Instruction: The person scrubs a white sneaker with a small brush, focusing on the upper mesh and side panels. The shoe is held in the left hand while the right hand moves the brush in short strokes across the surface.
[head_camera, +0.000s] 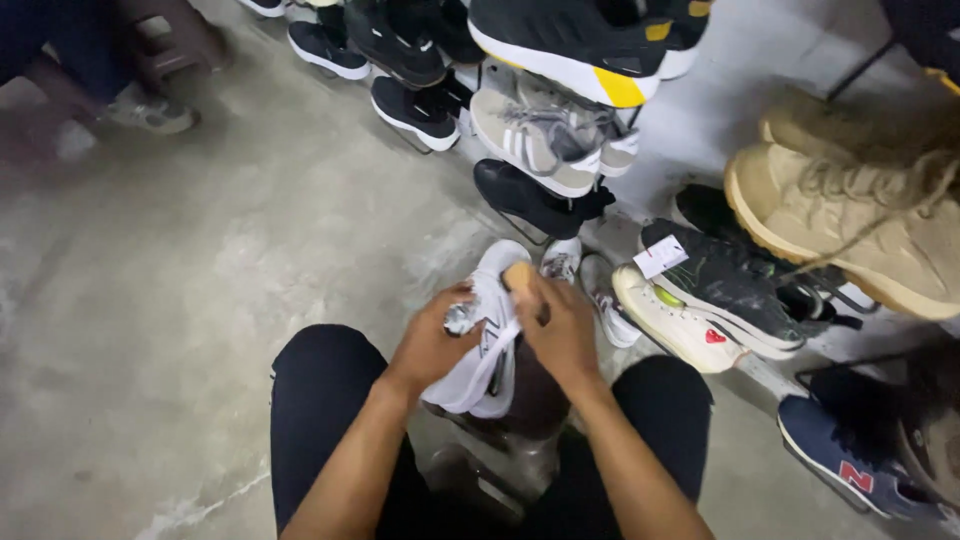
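I sit with my knees apart, holding a white sneaker (487, 340) between them, toe pointing away from me. My left hand (432, 342) grips the shoe's left side around the middle. On the upper near the toe rests my right hand (556, 322), fingers closed around a small tan object (518, 274), possibly a sponge or brush. What that object is exactly I cannot tell.
Many shoes lean on wire racks along the wall: a grey striped sneaker (535, 140), black sneakers (415, 105), a dark shoe with a white tag (725, 285), tan boots (860, 205), a navy sneaker (850, 455). Concrete floor (180, 300) spreads left. Another person's foot (150, 112) shows top left.
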